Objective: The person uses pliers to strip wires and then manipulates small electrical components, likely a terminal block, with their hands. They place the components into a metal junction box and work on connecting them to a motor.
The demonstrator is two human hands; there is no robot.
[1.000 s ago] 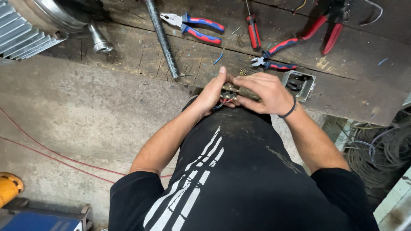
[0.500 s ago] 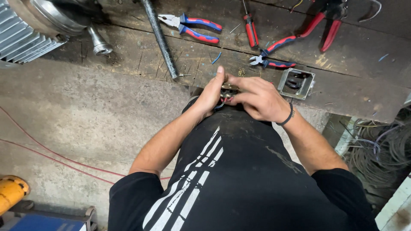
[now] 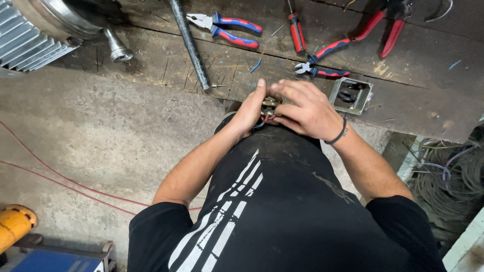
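Small wired part (image 3: 268, 107) pinched between both hands (thumbs up)

1. Small dull metal fitting (image 3: 268, 107) with red and blue plastic-coated wires is pinched between left hand (image 3: 250, 112) and right hand (image 3: 306, 112).
2. Rough, scarred wooden bench (image 3: 403, 108) is seen beyond the grip.
3. Pliers (image 3: 224, 27) above the grip: bare metal jaws, glossy plastic handles.
4. Matt grey metal box (image 3: 351, 95) sits right of the grip.
5. Black cloth shirt (image 3: 282, 211) below, matt.
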